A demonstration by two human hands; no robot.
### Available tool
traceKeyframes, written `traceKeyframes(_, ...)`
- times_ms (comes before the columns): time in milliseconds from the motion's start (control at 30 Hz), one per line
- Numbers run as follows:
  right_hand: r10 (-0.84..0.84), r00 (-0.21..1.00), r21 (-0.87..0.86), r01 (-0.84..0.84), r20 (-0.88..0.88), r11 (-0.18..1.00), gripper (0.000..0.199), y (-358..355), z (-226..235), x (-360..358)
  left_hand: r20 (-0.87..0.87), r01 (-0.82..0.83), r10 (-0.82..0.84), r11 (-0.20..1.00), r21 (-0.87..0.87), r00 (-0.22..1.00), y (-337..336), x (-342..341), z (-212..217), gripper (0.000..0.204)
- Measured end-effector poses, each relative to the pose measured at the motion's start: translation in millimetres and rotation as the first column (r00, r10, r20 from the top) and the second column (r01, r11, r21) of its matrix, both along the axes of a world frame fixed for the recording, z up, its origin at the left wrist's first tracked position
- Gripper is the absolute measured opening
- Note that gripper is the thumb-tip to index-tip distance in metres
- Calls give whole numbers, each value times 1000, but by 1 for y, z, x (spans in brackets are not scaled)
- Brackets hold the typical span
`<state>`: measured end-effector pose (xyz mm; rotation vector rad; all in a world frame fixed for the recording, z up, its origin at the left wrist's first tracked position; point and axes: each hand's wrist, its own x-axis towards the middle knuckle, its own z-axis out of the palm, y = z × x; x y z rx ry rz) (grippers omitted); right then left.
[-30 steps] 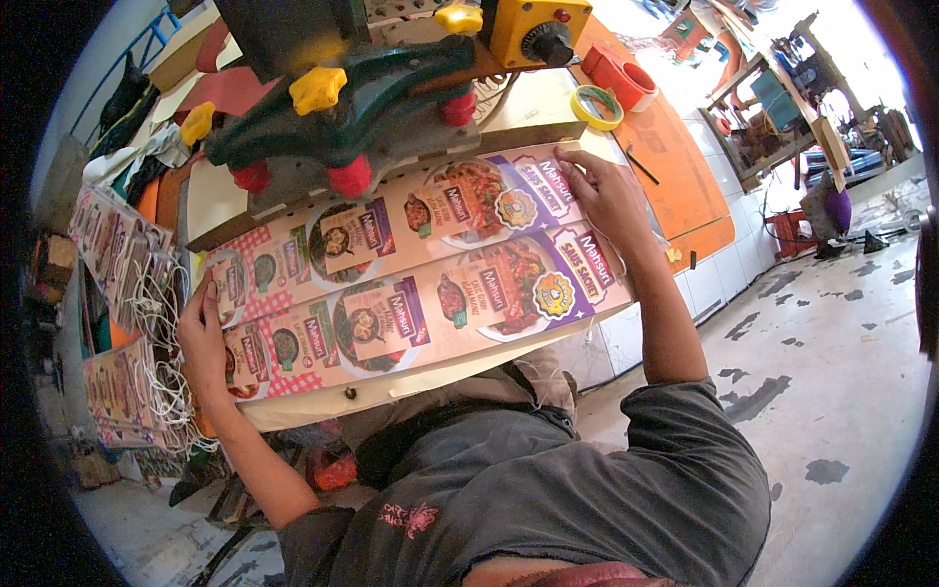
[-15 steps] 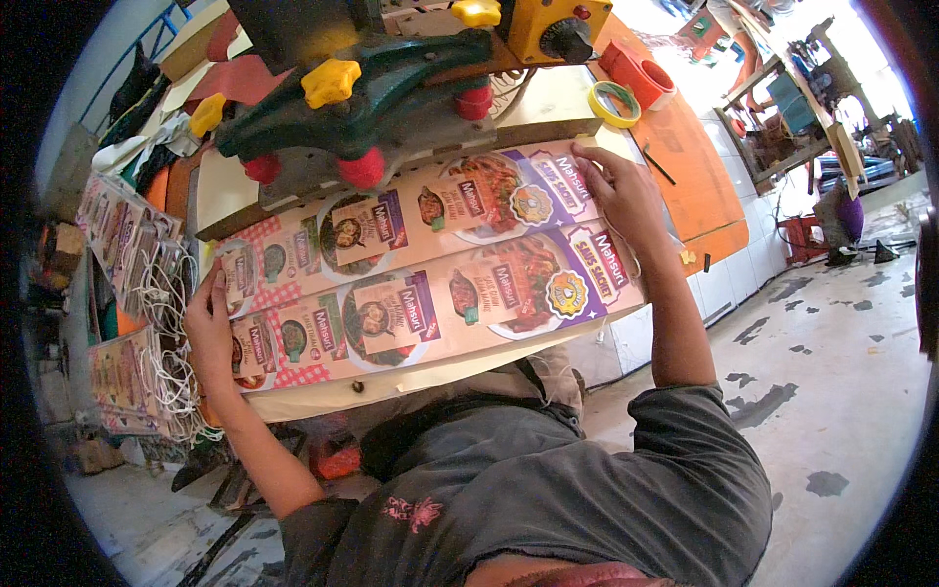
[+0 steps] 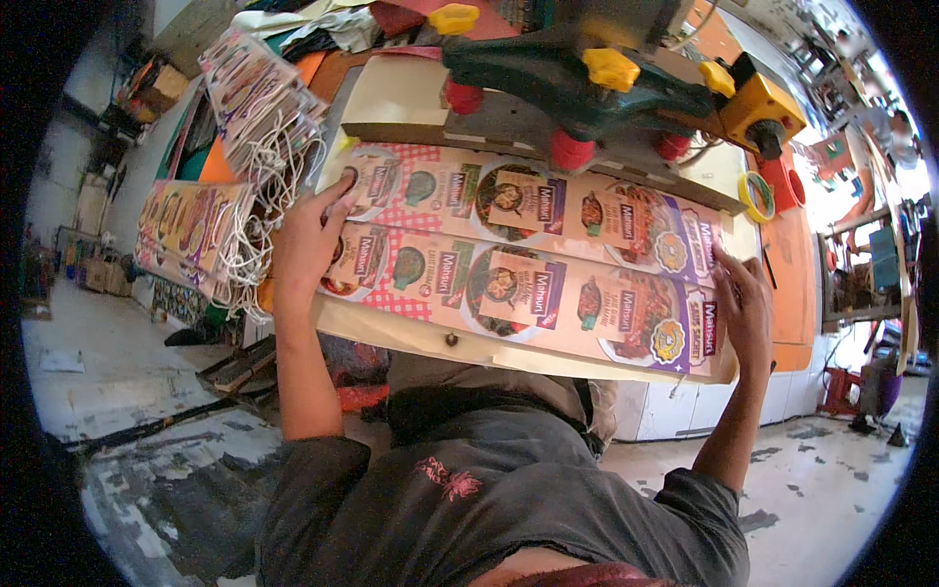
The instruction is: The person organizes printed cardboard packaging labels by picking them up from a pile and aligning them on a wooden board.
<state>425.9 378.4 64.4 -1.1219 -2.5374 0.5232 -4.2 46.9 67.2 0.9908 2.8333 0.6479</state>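
Two long printed cardboard sheets (image 3: 528, 249) with food pictures, pink checks at one end and purple at the other, lie side by side on a pale workbench (image 3: 411, 93). My left hand (image 3: 311, 233) grips their left end, fingers spread over the print. My right hand (image 3: 745, 308) holds the right end by the purple part. Just behind the sheets stands a green machine (image 3: 577, 73) with yellow and red knobs.
Stacks of printed bags with white cord handles (image 3: 256, 117) hang and lie at the left of the bench. A yellow box (image 3: 765, 112), a roll of yellow tape (image 3: 755, 196) and a red cup (image 3: 782, 181) sit at the right. An orange cabinet top (image 3: 797, 284) adjoins the bench.
My head has turned, so the bench now tilts the other way in view. Both hands stay at the ends of the sheets; the left has slid further onto the print.
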Motion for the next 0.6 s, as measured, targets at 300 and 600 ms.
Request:
traceKeyframes(300,-107,994,107,111,-36,988,31,-27,-9,-5,-190,83,-67,994,75,979,-9,1,-12,37)
traceKeyframes(600,-128,987,155,142,-99,978,30,-29,-12,-12,-84,77,-69,993,93,994,-17,-10,-36,40)
